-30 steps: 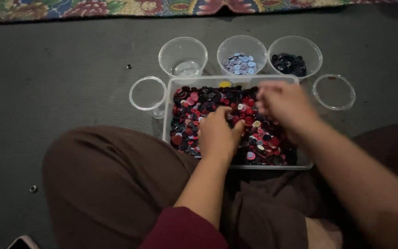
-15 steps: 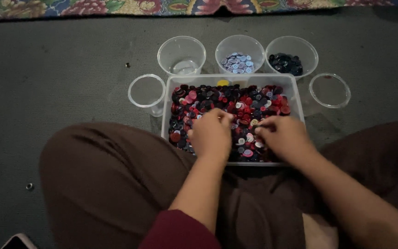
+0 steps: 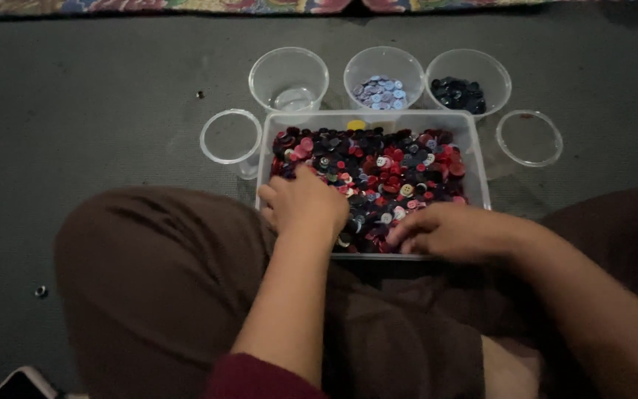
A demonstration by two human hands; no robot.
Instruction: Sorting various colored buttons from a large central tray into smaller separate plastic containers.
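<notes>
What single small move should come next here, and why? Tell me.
Probably pinch one button from the tub with the right hand and lift it toward the cups: both hands rest in the mixed buttons, and the pale-button cup and dark-button cup hold sorted ones.

The left hand [image 3: 306,203] lies palm down with fingers curled, and the right hand [image 3: 448,233] lies flat beside it, fingers pointing left.

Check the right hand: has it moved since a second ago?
Yes. The right hand has come back from the far right corner of the clear button tray to its near edge, towards the person.
</notes>
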